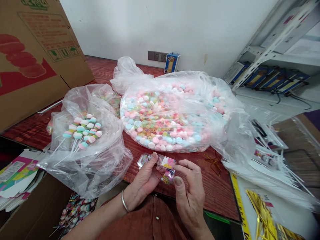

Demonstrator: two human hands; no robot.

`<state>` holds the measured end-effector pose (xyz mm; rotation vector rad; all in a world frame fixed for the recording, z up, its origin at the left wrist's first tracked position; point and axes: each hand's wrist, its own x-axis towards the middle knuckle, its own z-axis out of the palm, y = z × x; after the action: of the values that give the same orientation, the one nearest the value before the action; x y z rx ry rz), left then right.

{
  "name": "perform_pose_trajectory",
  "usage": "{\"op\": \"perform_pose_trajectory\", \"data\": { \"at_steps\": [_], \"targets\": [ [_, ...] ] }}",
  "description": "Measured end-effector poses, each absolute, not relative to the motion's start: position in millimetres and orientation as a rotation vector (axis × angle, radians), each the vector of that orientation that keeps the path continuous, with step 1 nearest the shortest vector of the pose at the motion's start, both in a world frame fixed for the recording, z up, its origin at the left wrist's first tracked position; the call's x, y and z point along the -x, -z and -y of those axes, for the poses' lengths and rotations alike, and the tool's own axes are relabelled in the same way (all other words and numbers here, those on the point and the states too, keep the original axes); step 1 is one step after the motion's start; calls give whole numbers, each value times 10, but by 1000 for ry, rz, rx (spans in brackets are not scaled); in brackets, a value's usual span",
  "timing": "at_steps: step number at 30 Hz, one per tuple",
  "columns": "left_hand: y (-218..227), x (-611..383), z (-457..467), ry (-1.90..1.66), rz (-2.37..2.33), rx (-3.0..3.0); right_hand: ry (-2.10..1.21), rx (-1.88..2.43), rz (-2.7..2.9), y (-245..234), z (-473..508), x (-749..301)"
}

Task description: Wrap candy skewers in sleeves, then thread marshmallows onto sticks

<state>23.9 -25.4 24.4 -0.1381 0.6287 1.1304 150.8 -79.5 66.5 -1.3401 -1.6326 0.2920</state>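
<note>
In front of my body, my left hand (pixel 147 176) is closed on a small clear plastic wrapper (pixel 167 163) with pink, yellow and purple print, its thumb pressing on top. My right hand (pixel 190 186) has its fingertips and thumb at the wrapper's right edge, closed around it. Part of the wrapper is hidden behind the left fingers. Just beyond the hands lies a large clear bag (pixel 172 116) full of pastel candies and small coloured rings. To the left, several candy skewers (pixel 82 130) on white sticks rest on a crumpled clear bag (pixel 100 173).
A large cardboard box (pixel 45 56) stands at the left. Gold twist ties (pixel 265 213) and bundled white sticks (pixel 277 170) lie at the right. Below left, an open carton (pixel 37 206) holds wrapped skewers (pixel 77 210). A blue device (pixel 172 62) sits by the wall.
</note>
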Motion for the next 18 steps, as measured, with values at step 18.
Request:
{"op": "perform_pose_trajectory", "data": {
  "at_steps": [18],
  "targets": [
    [-252,-202,212,-1121,-693,-108,30,1433,1835,-696,674,-1411]
  ]
}}
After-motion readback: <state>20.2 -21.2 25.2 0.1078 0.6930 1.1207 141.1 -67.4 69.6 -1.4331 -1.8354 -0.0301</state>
